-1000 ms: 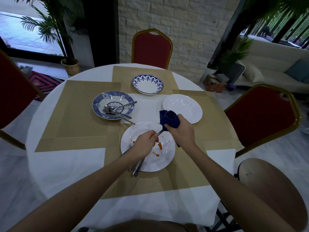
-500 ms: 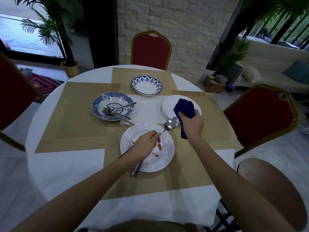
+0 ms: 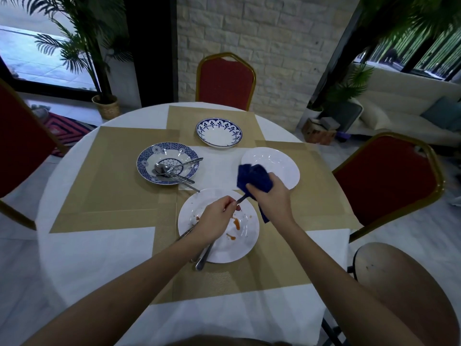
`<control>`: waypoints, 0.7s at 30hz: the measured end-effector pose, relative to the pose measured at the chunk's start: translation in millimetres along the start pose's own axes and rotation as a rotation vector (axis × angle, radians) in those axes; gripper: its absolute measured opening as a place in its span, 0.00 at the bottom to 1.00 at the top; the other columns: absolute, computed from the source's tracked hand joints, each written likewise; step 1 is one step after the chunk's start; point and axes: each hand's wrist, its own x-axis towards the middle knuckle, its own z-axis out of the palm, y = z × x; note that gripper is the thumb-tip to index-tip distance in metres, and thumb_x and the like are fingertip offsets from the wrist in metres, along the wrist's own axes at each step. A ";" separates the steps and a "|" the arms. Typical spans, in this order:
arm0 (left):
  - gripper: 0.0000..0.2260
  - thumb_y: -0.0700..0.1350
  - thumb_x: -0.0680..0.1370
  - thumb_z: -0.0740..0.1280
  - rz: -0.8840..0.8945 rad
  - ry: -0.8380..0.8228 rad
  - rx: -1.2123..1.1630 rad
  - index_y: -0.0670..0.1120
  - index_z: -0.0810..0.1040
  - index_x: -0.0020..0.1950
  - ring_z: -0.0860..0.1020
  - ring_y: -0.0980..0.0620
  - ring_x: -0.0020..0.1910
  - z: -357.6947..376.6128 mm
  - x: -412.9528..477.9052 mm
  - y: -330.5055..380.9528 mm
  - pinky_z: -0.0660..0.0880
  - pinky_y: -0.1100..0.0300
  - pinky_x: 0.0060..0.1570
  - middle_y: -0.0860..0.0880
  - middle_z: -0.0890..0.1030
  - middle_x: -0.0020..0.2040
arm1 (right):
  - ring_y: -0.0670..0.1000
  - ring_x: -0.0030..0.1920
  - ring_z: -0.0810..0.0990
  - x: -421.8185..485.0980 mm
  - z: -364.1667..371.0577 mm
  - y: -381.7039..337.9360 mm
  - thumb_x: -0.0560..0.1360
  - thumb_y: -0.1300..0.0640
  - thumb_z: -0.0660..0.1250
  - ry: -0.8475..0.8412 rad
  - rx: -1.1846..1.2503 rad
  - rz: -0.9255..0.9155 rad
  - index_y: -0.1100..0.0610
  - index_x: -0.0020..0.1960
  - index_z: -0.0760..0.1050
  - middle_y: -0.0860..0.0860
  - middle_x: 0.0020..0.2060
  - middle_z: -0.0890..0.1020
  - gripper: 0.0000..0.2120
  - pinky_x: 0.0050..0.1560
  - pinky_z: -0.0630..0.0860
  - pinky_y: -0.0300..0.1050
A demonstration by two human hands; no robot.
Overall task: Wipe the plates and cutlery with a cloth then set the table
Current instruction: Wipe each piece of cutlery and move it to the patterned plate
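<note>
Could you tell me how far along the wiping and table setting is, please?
Done: little shows; the far white plate looks clean. In hand: the right hand wraps the blue cloth round a utensil that the left hand holds. Left: the near plate has sauce smears, cutlery lies piled in the patterned plate, and nothing is set out.

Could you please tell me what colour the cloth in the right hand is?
The cloth is dark blue, clearest in the head view.

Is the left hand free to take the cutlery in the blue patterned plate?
Probably not yet: the left hand grips a spoon, though nothing blocks the way to the blue patterned plate.
</note>
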 end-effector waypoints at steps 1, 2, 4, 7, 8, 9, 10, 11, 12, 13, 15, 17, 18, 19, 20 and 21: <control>0.11 0.46 0.82 0.56 -0.002 0.000 -0.005 0.50 0.76 0.44 0.77 0.53 0.43 1.6 -0.5 -0.2 0.70 0.67 0.43 0.50 0.81 0.43 | 0.47 0.42 0.77 0.0 2.2 2.2 0.70 0.52 0.73 -0.006 -0.100 -0.036 0.56 0.47 0.74 0.49 0.43 0.78 0.11 0.40 0.74 0.39; 0.11 0.46 0.82 0.56 -0.005 0.000 -0.009 0.49 0.76 0.45 0.78 0.52 0.45 3.1 -1.4 -1.2 0.72 0.62 0.46 0.49 0.81 0.43 | 0.47 0.41 0.76 2.1 3.3 4.6 0.70 0.52 0.73 0.019 -0.151 -0.051 0.57 0.46 0.74 0.50 0.43 0.76 0.12 0.38 0.73 0.39; 0.12 0.47 0.82 0.55 -0.008 -0.001 -0.021 0.49 0.77 0.46 0.79 0.51 0.46 5.7 -3.3 -4.2 0.73 0.56 0.50 0.50 0.81 0.43 | 0.47 0.41 0.76 7.7 0.8 4.3 0.71 0.51 0.72 0.117 -0.106 0.017 0.56 0.46 0.73 0.51 0.45 0.75 0.12 0.35 0.71 0.36; 0.12 0.48 0.83 0.55 -0.015 -0.012 -0.065 0.50 0.76 0.46 0.78 0.51 0.47 7.6 -6.0 -5.1 0.74 0.53 0.51 0.53 0.80 0.43 | 0.49 0.45 0.78 15.8 -4.9 4.5 0.72 0.50 0.71 0.216 0.019 0.137 0.53 0.49 0.73 0.51 0.49 0.76 0.11 0.40 0.72 0.37; 0.12 0.48 0.83 0.55 -0.020 -0.008 -0.083 0.50 0.76 0.46 0.78 0.50 0.47 7.0 -5.6 -3.7 0.74 0.53 0.52 0.52 0.81 0.43 | 0.47 0.45 0.78 15.0 -5.5 4.5 0.72 0.50 0.71 0.191 0.011 0.120 0.53 0.50 0.73 0.51 0.49 0.76 0.11 0.41 0.72 0.36; 0.12 0.48 0.83 0.55 -0.027 -0.002 -0.098 0.49 0.77 0.47 0.78 0.50 0.47 5.9 -4.7 -2.4 0.74 0.55 0.51 0.50 0.81 0.44 | 0.45 0.44 0.77 11.5 -5.3 3.2 0.72 0.51 0.71 0.148 -0.012 0.080 0.53 0.50 0.74 0.50 0.48 0.76 0.11 0.40 0.71 0.34; 0.13 0.47 0.83 0.54 -0.031 0.001 -0.102 0.48 0.77 0.48 0.78 0.51 0.47 4.3 -4.0 -0.4 0.73 0.58 0.50 0.49 0.81 0.45 | 0.43 0.43 0.76 8.0 -4.5 2.6 0.72 0.51 0.72 0.099 -0.054 0.022 0.54 0.50 0.74 0.49 0.47 0.75 0.11 0.40 0.70 0.32; 0.13 0.46 0.83 0.55 -0.026 0.000 -0.082 0.46 0.77 0.49 0.78 0.52 0.46 2.2 -3.5 1.8 0.72 0.63 0.48 0.48 0.81 0.45 | 0.42 0.43 0.75 4.9 -3.8 2.8 0.72 0.52 0.72 0.055 -0.104 -0.037 0.55 0.50 0.75 0.49 0.46 0.74 0.11 0.39 0.69 0.29; 0.12 0.46 0.83 0.55 -0.006 -0.004 -0.030 0.45 0.77 0.49 0.77 0.53 0.44 0.4 -2.9 3.1 0.70 0.67 0.44 0.49 0.81 0.44 | 0.41 0.42 0.75 4.2 -3.0 4.3 0.71 0.53 0.73 0.019 -0.161 -0.080 0.56 0.49 0.75 0.48 0.45 0.74 0.11 0.38 0.69 0.28; 0.12 0.45 0.83 0.55 0.030 -0.009 0.051 0.45 0.77 0.48 0.76 0.54 0.42 -1.1 -2.7 3.7 0.68 0.70 0.41 0.51 0.80 0.43 | 0.41 0.41 0.74 6.0 -3.4 5.4 0.71 0.53 0.73 0.001 -0.206 -0.094 0.56 0.48 0.75 0.48 0.45 0.73 0.11 0.38 0.68 0.28; 0.11 0.46 0.83 0.56 0.126 -0.008 0.223 0.46 0.76 0.48 0.75 0.56 0.42 -1.1 -4.3 2.6 0.67 0.69 0.38 0.55 0.77 0.41 | 0.43 0.39 0.75 14.0 -7.6 4.9 0.70 0.51 0.73 0.020 -0.213 -0.006 0.55 0.46 0.75 0.49 0.46 0.73 0.11 0.36 0.68 0.32; 0.10 0.46 0.82 0.56 0.186 0.019 0.283 0.47 0.76 0.49 0.75 0.55 0.43 2.8 -6.9 0.3 0.71 0.62 0.42 0.55 0.77 0.43 | 0.48 0.38 0.78 25.1 -13.2 5.5 0.69 0.50 0.71 0.108 -0.132 0.123 0.55 0.45 0.75 0.54 0.47 0.77 0.11 0.34 0.69 0.38; 0.10 0.47 0.82 0.56 0.199 0.044 0.282 0.46 0.76 0.50 0.76 0.54 0.44 5.1 -7.6 -0.4 0.72 0.59 0.44 0.54 0.78 0.44 | 0.50 0.39 0.78 28.2 -15.6 4.7 0.68 0.50 0.71 0.143 -0.112 0.139 0.55 0.45 0.75 0.56 0.47 0.78 0.11 0.35 0.70 0.40; 0.10 0.47 0.82 0.56 0.210 0.068 0.285 0.46 0.76 0.50 0.76 0.54 0.44 6.4 -7.8 -0.5 0.73 0.56 0.45 0.53 0.78 0.44 | 0.51 0.39 0.78 28.1 -16.8 2.5 0.69 0.50 0.71 0.152 -0.132 0.112 0.55 0.46 0.74 0.56 0.47 0.77 0.11 0.36 0.71 0.41; 0.10 0.47 0.82 0.56 0.223 0.081 0.297 0.46 0.76 0.51 0.76 0.53 0.44 7.2 -7.4 -0.4 0.74 0.55 0.46 0.52 0.78 0.45 | 0.50 0.40 0.77 26.2 -17.0 -0.3 0.69 0.51 0.71 0.130 -0.177 0.065 0.55 0.47 0.74 0.54 0.47 0.76 0.11 0.37 0.71 0.41; 0.10 0.47 0.82 0.56 0.233 0.082 0.311 0.46 0.76 0.51 0.76 0.53 0.44 7.4 -6.5 -0.8 0.74 0.53 0.47 0.52 0.79 0.45 | 0.48 0.40 0.76 22.8 -16.2 -2.9 0.70 0.51 0.72 0.076 -0.234 0.010 0.56 0.47 0.74 0.51 0.46 0.74 0.11 0.38 0.71 0.41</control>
